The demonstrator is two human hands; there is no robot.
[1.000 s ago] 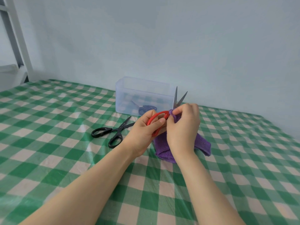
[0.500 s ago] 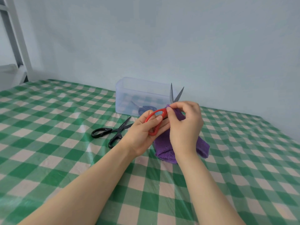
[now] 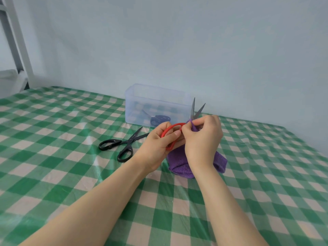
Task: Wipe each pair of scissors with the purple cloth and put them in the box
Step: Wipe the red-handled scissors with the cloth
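Red scissors (image 3: pixel 171 127) lower than before, box (image 3: pixel 156 107) just behind, black scissors (image 3: pixel 129 141) leftward.

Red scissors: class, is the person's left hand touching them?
Touching. The head view shows the left hand gripping the red scissors, its fingers curled round the red handle loop.

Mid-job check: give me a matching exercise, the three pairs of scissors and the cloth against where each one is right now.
Things:
1. red scissors
2. black scissors
3. blue scissors
4. purple cloth

Places:
A. inside the clear box
B. lying loose on the checked tablecloth
C. pinched in the right hand
D. handle held in the left hand

Pairs: 1-D, 2-B, 3-A, 4-C.
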